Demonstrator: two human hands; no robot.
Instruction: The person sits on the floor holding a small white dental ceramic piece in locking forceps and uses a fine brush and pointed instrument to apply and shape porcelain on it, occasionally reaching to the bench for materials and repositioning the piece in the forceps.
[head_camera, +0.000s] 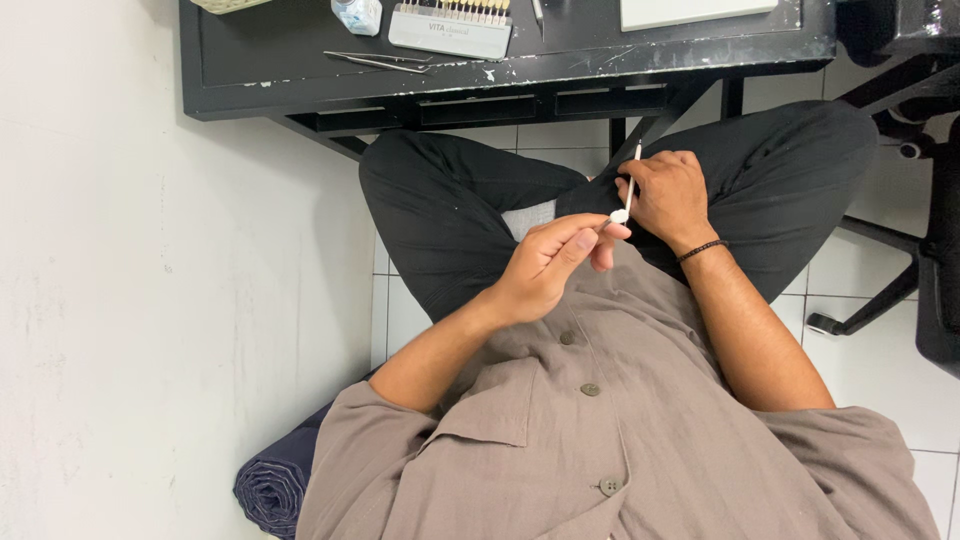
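— Where's the small white piece (618, 216)?
— Pinched in the left hand (548, 266) fingertips, over the lap. The right hand (668, 196) grips a thin white tool (632, 183), touching it, probably.
— Containers?
— A small jar (357, 14) at the worktop (300, 60) far edge; contents unclear.

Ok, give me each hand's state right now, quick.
Left hand: closed, pinching a small white piece at its fingertips.
Right hand: closed around a thin white tool, tip at the piece.
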